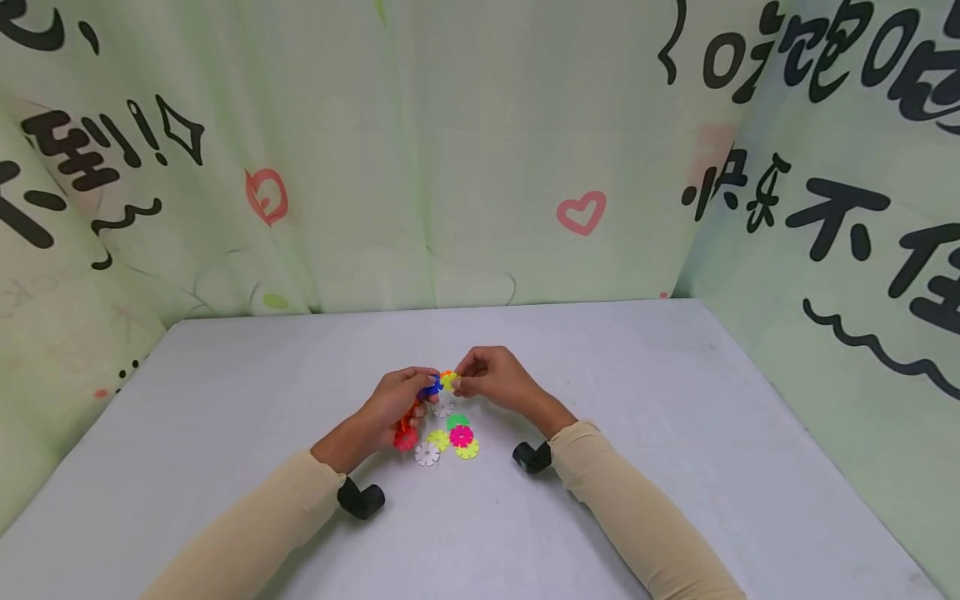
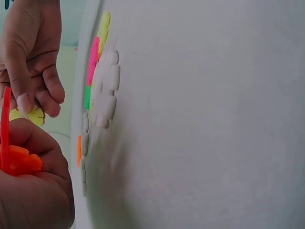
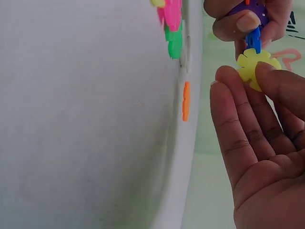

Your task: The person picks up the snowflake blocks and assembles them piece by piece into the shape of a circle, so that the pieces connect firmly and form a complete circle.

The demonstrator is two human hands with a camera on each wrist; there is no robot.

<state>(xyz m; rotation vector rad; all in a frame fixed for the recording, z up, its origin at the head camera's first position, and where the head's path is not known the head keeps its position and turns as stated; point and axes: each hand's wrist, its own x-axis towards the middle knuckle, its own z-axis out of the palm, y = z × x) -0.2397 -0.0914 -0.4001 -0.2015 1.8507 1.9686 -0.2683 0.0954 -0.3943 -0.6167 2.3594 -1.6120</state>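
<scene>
My left hand [image 1: 392, 402] grips a chain of notched plastic flower discs. Orange [image 2: 24, 163] and red [image 2: 5, 131] discs of it show by the palm in the left wrist view. A purple disc [image 3: 257, 10] and a blue disc [image 3: 254, 40] stick out at the fingertips. Between thumb and fingers, my right hand [image 1: 497, 380] pinches a yellow disc [image 3: 249, 61], its edge right at the blue disc's edge. The other right fingers are extended. A red disc [image 1: 406, 438] shows just below the left hand in the head view; part of the chain is hidden by that hand.
Loose discs lie on the white table [image 1: 637, 400] below the hands: white [image 1: 427, 454], pink [image 1: 461, 436], green [image 1: 456, 421], yellow [image 1: 468, 451], and an orange one [image 3: 186, 101]. A printed curtain [image 1: 480, 150] stands behind the table.
</scene>
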